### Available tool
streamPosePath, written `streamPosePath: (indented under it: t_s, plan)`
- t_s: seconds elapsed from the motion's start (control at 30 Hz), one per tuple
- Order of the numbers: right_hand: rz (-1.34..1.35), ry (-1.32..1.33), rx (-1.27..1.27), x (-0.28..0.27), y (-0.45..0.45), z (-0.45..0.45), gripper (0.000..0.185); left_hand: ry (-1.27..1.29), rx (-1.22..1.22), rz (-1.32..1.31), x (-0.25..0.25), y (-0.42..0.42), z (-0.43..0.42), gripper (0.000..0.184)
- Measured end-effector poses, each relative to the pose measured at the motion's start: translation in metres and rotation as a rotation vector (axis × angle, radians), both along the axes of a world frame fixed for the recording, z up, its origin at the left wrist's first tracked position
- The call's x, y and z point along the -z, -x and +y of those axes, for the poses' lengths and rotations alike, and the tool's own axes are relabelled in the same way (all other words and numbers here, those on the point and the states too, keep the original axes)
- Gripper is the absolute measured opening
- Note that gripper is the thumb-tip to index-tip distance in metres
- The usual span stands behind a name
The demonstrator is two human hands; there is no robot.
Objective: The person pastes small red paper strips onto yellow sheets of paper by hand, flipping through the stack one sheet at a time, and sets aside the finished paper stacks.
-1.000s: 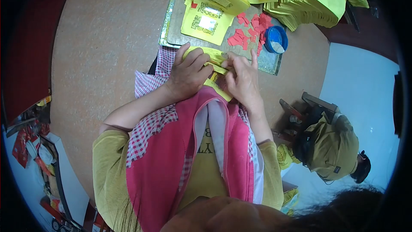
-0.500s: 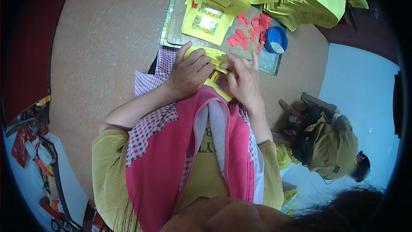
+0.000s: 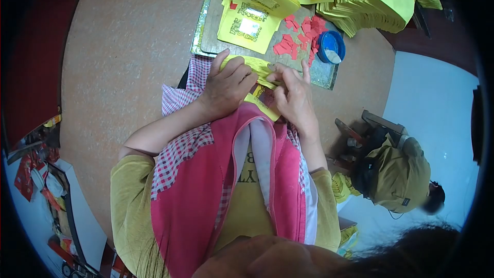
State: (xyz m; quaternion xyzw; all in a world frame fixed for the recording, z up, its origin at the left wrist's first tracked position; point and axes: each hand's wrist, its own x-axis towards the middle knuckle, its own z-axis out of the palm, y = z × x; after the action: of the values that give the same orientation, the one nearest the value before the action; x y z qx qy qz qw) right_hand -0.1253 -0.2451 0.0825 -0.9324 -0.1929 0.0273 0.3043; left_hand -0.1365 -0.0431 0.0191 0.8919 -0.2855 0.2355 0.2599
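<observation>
Both hands hold a folded sheet of yellow printed paper (image 3: pixel 266 100) over my lap, close to the near edge of the board. My left hand (image 3: pixel 229 86) has its fingers curled over the paper's left part, its thumb pointing up. At the right side, my right hand (image 3: pixel 296 98) pinches the paper, with one finger raised. Creased yellow layers show between the hands, and a dark printed square lies below them. The fingers hide part of the fold.
On the board (image 3: pixel 323 78) are a stack of yellow printed papers (image 3: pixel 275 31), torn red paper pieces (image 3: pixel 286 47) and a blue tub (image 3: pixel 322 54) with white stuff inside. A thick yellow paper bundle (image 3: pixel 368 5) stands at upper right. Another person (image 3: pixel 404 177) sits at right.
Almost nothing differs. My right hand has shifted very slightly at the paper, and both hands keep their hold.
</observation>
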Motion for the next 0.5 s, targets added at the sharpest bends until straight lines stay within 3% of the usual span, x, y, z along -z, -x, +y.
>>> streamPosePath:
  t_s: [0.33,0.5]
  plan:
    - [0.028,0.031,-0.012,-0.003,0.0,-0.005,0.04,-0.041,0.004,-0.015,0.0,0.001,0.002,0.011]
    - [0.06,-0.274,0.251,0.033,-0.031,-0.058,0.037,-0.191,0.167,0.037,-0.027,0.0,0.001,0.014]
